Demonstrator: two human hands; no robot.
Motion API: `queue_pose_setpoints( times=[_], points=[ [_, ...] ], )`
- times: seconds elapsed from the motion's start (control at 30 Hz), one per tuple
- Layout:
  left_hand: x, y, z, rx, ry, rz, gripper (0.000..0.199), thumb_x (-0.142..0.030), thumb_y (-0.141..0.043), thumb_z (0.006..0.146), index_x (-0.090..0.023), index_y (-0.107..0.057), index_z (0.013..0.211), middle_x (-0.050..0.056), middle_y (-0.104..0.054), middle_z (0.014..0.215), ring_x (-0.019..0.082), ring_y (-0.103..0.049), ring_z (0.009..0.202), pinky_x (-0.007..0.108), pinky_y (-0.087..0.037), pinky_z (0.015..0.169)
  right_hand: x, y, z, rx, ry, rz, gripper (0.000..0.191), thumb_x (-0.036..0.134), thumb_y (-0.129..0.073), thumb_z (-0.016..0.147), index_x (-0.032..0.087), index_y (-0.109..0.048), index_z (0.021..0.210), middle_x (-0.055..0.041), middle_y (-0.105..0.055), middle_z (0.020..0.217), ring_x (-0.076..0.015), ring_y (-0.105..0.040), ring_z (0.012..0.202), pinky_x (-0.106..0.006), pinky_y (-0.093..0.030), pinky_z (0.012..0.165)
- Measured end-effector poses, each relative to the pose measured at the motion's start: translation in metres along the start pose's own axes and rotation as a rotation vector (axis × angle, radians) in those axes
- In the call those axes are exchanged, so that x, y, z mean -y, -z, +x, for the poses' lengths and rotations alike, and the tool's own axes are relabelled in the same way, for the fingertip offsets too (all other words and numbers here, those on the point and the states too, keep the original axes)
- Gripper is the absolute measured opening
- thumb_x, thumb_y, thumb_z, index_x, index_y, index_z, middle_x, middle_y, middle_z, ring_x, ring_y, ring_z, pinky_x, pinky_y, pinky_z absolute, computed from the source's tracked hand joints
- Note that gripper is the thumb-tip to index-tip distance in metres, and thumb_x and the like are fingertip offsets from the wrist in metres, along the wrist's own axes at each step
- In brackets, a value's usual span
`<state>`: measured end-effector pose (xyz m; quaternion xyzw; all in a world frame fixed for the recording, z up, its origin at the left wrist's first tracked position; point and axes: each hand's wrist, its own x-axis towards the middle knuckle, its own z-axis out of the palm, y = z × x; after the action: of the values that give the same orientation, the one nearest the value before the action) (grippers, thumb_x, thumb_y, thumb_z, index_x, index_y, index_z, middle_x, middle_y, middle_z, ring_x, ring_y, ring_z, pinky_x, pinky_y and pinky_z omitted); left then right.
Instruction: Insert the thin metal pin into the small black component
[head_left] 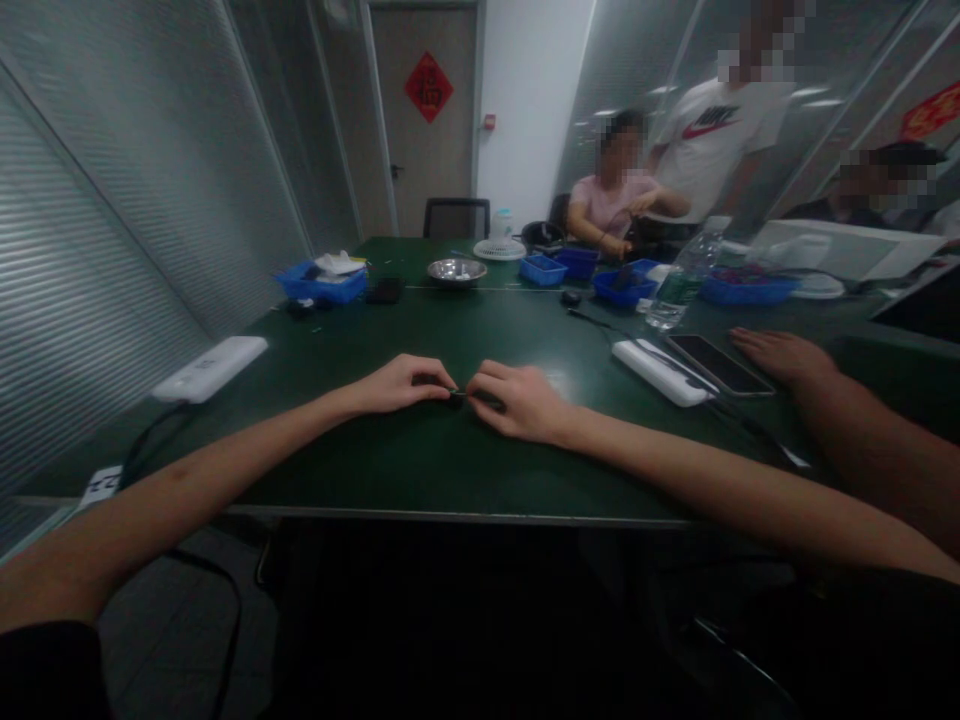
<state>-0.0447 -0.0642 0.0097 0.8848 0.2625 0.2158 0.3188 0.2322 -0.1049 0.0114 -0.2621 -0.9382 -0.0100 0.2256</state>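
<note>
Both of my hands meet near the middle of the green table (360, 470). My left hand (401, 385) is closed in a pinch, thumb and fingertips together on a small dark piece (456, 396) with a thin, light-coloured part. From the other side my right hand (521, 402) pinches at the same spot, its fingertips almost touching those of the left. The piece is too small for me to tell its kind, and the fingertips hide part of it. Whether the right fingers hold a separate piece cannot be made out.
White power banks (214, 368) lie at left and right (660, 372), with cables. Farther back are a metal bowl (457, 273), blue bins (330, 288) and a water bottle (686, 275). At right, another person's hand (784, 352) rests beside a phone (718, 364). Other people are at the far end.
</note>
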Motion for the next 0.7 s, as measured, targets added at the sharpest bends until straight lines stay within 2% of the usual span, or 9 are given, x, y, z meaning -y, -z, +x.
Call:
queue_pose_setpoints(
  times=[0.27,0.5,0.7],
  points=[
    [-0.0027,-0.0009,0.0008,-0.003,-0.036,0.058,0.028,-0.038,-0.067,0.099,-0.021,-0.077,0.119,0.009,-0.072,0.109,0.021,-0.066,0.098,0.031,-0.049,0.088,-0.0036,-0.0056,0.0001,-0.009,0.000,0.040,0.020,0.032,-0.052,0.105,0.020,-0.064,0.115,-0.0082,-0.063,0.107,-0.0165,-0.057,0.078,-0.029,-0.040,0.064],
    [-0.0005,-0.0037,0.0006,0.010,-0.059,0.093,0.032,-0.038,-0.071,0.096,-0.020,-0.074,0.122,0.008,-0.071,0.109,0.021,-0.065,0.096,0.030,-0.048,0.083,-0.0096,-0.0095,0.0067,-0.053,-0.086,0.286,0.014,0.029,-0.057,0.104,0.019,-0.065,0.108,-0.0056,-0.067,0.099,-0.0182,-0.063,0.087,-0.030,-0.048,0.077],
    [-0.0005,0.0021,-0.0005,-0.030,0.041,0.075,0.046,-0.043,-0.073,0.093,-0.020,-0.069,0.133,0.007,-0.071,0.102,0.020,-0.066,0.088,0.029,-0.048,0.074,-0.0079,-0.0057,0.0072,-0.049,-0.187,0.244,0.011,0.026,-0.060,0.101,0.018,-0.067,0.103,-0.0051,-0.069,0.094,-0.0171,-0.062,0.081,-0.028,-0.045,0.071]
  ],
)
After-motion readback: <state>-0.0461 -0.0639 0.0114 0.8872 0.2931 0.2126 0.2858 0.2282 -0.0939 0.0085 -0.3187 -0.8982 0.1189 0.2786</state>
